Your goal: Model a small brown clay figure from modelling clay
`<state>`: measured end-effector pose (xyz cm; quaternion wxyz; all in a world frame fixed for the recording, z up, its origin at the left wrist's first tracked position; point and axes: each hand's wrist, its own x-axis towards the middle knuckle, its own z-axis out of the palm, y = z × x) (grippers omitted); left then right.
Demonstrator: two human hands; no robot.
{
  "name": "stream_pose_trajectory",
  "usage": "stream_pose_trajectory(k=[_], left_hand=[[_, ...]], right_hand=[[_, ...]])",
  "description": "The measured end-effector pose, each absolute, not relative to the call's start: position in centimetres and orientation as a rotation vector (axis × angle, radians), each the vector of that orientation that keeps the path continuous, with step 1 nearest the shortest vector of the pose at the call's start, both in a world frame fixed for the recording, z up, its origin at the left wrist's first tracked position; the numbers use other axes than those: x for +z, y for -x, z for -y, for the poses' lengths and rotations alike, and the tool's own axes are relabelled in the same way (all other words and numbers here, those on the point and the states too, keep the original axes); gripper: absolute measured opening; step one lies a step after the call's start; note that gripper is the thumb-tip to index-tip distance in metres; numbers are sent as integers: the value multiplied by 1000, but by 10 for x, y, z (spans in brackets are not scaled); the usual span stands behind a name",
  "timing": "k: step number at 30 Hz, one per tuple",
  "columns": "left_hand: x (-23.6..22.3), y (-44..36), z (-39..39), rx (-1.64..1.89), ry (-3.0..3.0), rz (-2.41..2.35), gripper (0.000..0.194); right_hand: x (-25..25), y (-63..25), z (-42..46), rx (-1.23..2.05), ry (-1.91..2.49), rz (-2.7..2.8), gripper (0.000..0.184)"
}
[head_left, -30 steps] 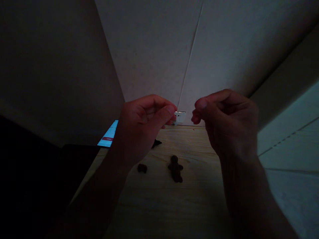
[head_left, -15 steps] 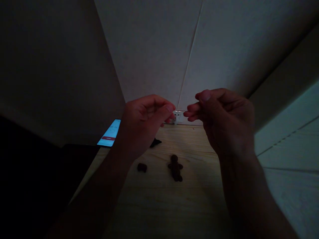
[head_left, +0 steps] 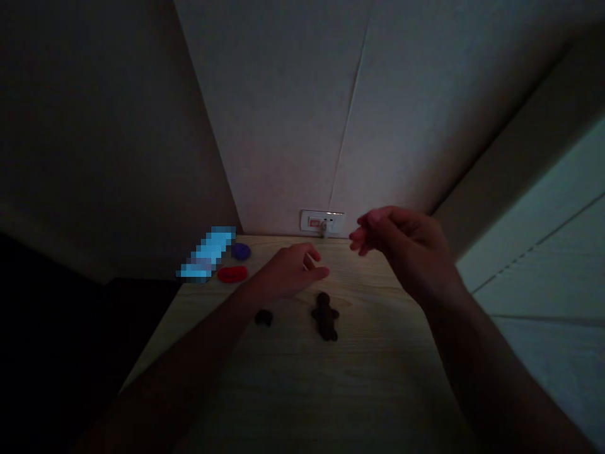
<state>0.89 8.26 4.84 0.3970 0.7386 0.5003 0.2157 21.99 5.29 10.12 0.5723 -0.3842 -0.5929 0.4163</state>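
Over the far part of the wooden table, my left hand (head_left: 293, 272) is open, thumb and fingers apart with nothing between them. My right hand (head_left: 405, 244) is raised to the right, thumb and fingertips pinched together; whatever they hold, if anything, is too small to make out. Below my left hand a small dark brown figure (head_left: 324, 317), seemingly of modelling clay, lies flat with a round head and stubby limbs. To its left rests a small dark brown lump (head_left: 263, 317), near my left forearm.
At the table's (head_left: 302, 384) far left are a red clay-like piece (head_left: 232, 274), a purple lump (head_left: 241, 251) and a lit phone (head_left: 208, 253), its screen blurred out. A wall socket (head_left: 322, 221) with a plug sits behind the table's back edge.
My left hand has moved down toward the table and opened, uncovering the red and purple pieces. My right hand has come a little lower, its fingers drawn together. The dark pointed piece is now hidden.
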Motion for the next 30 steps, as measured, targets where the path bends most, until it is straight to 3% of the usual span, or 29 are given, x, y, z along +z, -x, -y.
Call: stream_pose_trajectory(k=[5,8,10,15,30], left_hand=[[27,-2,-71,366,-1884,-1258,60],[19,-6,-69,315,-1899,-1233,67],[14,-11,-70,311,-1932,-1230,59],[5,-20,-74,325,-2039,-1163,17],[0,-14,-69,322,-1652,-970,25]], right_hand=[[46,-245,-8,964,1273,1713,33],[21,-249,26,808,1378,1907,25],[13,-244,43,702,1330,2035,19],[-1,-226,56,487,1127,2326,13],[-13,-226,63,518,1140,2451,16]])
